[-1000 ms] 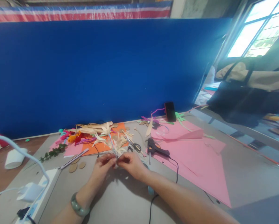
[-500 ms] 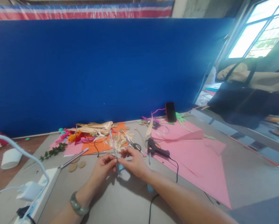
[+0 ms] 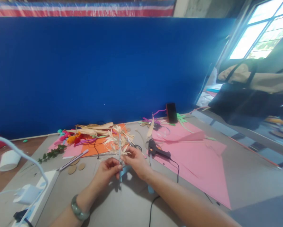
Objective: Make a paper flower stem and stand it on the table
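Blue partition ahead of us; our left hand pinches the flowered stem low, our right hand pinches just above, nearer the blossoms; between them, its long axis points away from us.

A big, flat blue board stood in front of you. A red, white and blue striped sheet showed above it. A thin black phone stood by the board's bottom edge. On your left were a small white cup and a long white power strip. On your right was a bright window.
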{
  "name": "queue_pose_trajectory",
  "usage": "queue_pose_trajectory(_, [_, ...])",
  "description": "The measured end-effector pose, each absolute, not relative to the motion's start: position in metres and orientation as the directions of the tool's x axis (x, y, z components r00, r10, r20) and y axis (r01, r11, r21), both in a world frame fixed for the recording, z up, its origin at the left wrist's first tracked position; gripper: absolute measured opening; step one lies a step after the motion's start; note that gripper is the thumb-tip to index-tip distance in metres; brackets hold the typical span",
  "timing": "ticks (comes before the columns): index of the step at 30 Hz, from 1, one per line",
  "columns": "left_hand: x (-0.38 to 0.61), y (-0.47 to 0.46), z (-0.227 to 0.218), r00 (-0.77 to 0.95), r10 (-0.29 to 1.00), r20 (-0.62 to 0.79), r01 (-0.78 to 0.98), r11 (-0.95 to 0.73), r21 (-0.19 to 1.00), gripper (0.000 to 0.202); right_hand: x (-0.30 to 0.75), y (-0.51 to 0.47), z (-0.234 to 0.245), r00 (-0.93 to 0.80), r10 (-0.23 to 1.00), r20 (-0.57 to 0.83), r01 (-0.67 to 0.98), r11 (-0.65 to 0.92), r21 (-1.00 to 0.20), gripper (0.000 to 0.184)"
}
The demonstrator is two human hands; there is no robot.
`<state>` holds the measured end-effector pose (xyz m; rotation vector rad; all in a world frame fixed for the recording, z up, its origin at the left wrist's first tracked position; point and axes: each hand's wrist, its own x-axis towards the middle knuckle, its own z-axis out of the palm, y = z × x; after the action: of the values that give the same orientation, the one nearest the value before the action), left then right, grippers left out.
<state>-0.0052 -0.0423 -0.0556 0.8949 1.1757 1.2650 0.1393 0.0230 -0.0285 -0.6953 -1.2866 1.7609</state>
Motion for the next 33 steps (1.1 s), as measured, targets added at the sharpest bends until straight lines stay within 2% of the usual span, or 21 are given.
queue_pose_trajectory(16, [-0.007, -0.041, -0.070, -0.091, 0.991, -0.103, -0.274, 0.075, 0.959, 0.024, 0.141, 0.020, -0.027, -0.503, 0.860, 0.085, -0.353, -0.115, -0.929, 0.032])
queue_pose_trajectory(33, [0.001, -0.046, -0.052, -0.172, 0.983, -0.069, -0.281, 0.018, 0.960, 0.026, 0.139, 0.014, -0.022, -0.419, 0.889, 0.188, -0.371, 0.021, -0.928, 0.021])
